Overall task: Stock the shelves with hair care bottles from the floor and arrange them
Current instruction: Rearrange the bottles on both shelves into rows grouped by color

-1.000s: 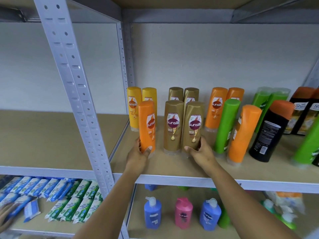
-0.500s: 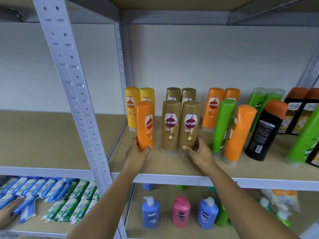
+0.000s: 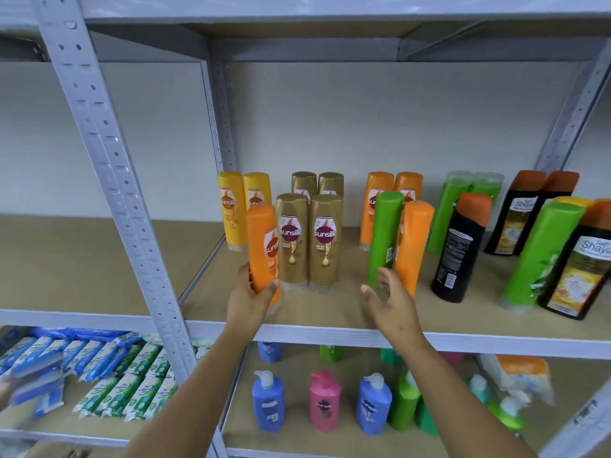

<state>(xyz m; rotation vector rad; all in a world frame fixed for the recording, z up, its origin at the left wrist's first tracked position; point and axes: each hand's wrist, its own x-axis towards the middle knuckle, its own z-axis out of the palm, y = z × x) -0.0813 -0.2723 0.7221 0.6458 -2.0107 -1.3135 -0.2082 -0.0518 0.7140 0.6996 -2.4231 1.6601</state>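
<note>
Bottles already fill most of the shelf [image 3: 330, 312], so stocking looks well along, with arranging left: the left hand [image 3: 249, 300] grips an orange bottle [image 3: 263, 249] by its lower part, at the shelf front beside the gold pair, while the right hand [image 3: 393, 297] hangs open with nothing in it, just before a green bottle [image 3: 385, 233]. Beyond the hands I count two yellow, four gold and four orange bottles; to the right stand green and black ones, not fully countable.

Shelf [image 3: 330, 312] w/ upright shampoo bottles [image 3: 325, 239]
</note>
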